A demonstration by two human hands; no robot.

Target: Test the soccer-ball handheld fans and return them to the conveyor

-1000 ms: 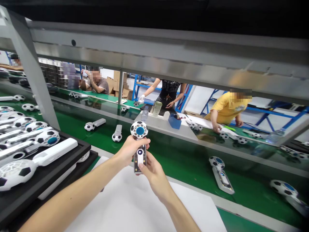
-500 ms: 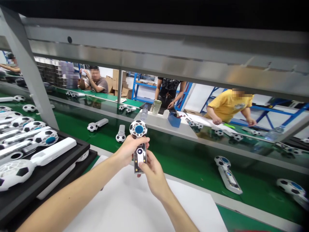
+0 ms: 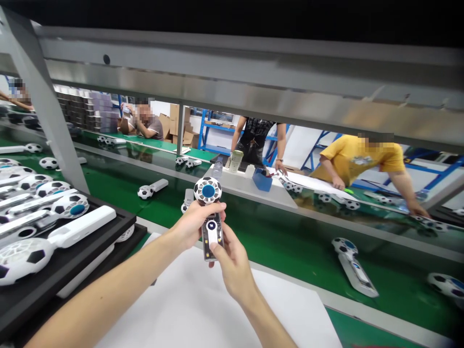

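The football-patterned fans (image 3: 357,274) on the near green belt (image 3: 268,237) have advanced rightward; one fan (image 3: 187,197) now sits partly covered beside the held fan (image 3: 208,190), and the rightmost fan (image 3: 447,285) runs further out of frame. The yellow-shirted worker (image 3: 348,157) has extended an arm (image 3: 402,186) rightward to far-side fans (image 3: 439,226); contact appears likely but is unclear at this range.

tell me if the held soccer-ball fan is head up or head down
Head up: the soccer-ball fan has its round head above the left thumb, its handle below. Forward lean: cannot tell.
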